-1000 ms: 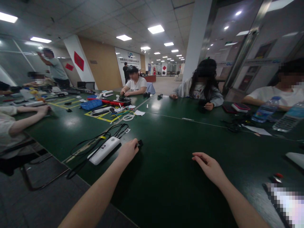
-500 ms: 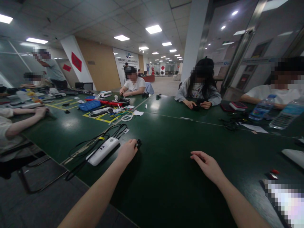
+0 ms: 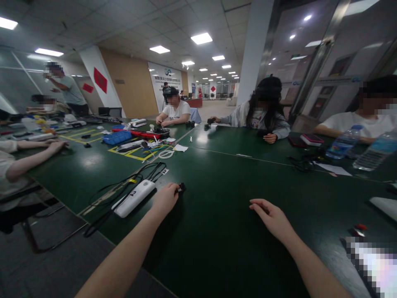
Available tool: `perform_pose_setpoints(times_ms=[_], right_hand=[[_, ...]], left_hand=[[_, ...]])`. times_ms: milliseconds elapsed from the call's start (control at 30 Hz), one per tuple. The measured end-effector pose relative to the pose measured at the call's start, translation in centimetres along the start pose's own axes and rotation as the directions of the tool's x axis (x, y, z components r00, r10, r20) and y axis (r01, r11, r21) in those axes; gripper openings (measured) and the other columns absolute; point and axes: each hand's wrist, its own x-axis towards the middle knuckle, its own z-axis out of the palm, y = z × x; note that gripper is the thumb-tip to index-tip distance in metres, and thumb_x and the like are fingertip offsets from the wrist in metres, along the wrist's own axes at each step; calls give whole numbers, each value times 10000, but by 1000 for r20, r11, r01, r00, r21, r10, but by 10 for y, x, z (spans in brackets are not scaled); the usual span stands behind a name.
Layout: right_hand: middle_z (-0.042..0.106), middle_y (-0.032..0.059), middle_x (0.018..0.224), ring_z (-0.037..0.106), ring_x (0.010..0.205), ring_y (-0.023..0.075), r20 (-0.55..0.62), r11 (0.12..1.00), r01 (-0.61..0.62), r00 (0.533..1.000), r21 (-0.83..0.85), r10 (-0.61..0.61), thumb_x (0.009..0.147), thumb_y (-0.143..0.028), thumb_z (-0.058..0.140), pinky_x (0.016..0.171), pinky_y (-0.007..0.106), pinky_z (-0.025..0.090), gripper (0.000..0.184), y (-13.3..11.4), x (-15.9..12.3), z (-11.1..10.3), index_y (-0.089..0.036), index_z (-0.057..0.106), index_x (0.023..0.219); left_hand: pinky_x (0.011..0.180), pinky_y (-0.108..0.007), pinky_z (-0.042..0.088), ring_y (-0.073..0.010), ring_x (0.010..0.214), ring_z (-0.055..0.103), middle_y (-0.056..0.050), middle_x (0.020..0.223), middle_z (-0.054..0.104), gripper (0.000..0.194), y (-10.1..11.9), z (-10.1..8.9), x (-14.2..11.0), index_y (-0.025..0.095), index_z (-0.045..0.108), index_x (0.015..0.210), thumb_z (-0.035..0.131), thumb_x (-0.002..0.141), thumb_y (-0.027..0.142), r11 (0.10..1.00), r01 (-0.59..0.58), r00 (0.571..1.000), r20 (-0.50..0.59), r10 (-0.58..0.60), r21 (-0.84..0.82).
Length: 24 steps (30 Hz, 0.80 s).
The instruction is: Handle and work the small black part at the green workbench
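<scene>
My left hand (image 3: 166, 199) rests on the dark green table (image 3: 214, 231), its fingers closed on a small black object (image 3: 182, 188). The object's outer end sticks out past my fingertips; its kind is not clear from here. Just left of that hand lies a white power bank-like box (image 3: 134, 199) marked "2", with black cables (image 3: 124, 182) beside and across it. My right hand (image 3: 271, 213) lies farther right on the tabletop, fingers extended and loosely bent, holding nothing.
Beyond my left hand are white cable (image 3: 166, 154), a blue basket (image 3: 117, 138) and paper (image 3: 180, 147). Water bottles (image 3: 344, 142) stand right, near black cables (image 3: 305, 162). A blurred bright screen (image 3: 375, 265) lies near right. Several people sit around the table.
Both my hands stay nearly where they were. Across the table, the person in the striped sleeve has stretched one arm leftward, a dark object at that hand.
</scene>
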Motion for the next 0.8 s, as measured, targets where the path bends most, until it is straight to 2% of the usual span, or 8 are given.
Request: perform_pose_setpoints(times_ms=[167, 367, 600, 800], right_hand=[[642, 36, 990, 579, 937, 217, 3, 1000, -7, 1000, 8, 7, 777, -423, 421, 755, 347, 464, 361, 1, 1, 0, -233, 552, 1055], [658, 32, 986, 594, 908, 245, 10, 999, -33, 999, 3, 33, 743, -462, 442, 716, 368, 484, 376, 14, 8, 0, -262, 563, 1038], [672, 36, 973, 597, 916, 268, 27, 999, -42, 999, 26, 41, 702, -499, 461, 698, 381, 498, 407, 27, 17, -1, -279, 577, 1024], [661, 44, 990, 590, 933, 254, 13, 999, -29, 1000, 21, 29, 718, -486, 446, 715, 366, 493, 407, 21, 14, -1, -257, 571, 1031]], left_hand=[[695, -292, 431, -194, 902, 563, -23, 1053, 579, 247, 0, 2, 0, 259, 538, 1019, 415, 805, 242, 999, -19, 1000, -11, 20, 26], [733, -296, 420, -207, 1015, 512, -51, 1060, 586, 256, 4, 0, -1, 237, 519, 1046, 396, 821, 235, 1000, -6, 1000, -10, 6, 22], [761, -270, 405, -173, 927, 550, -38, 975, 610, 257, -15, 0, 6, 227, 541, 1037, 438, 803, 257, 989, -14, 1000, 17, 17, -150], [749, -260, 409, -154, 841, 553, -38, 907, 603, 273, -26, 9, 13, 193, 554, 1034, 442, 792, 248, 949, -50, 999, -15, 48, -310]])
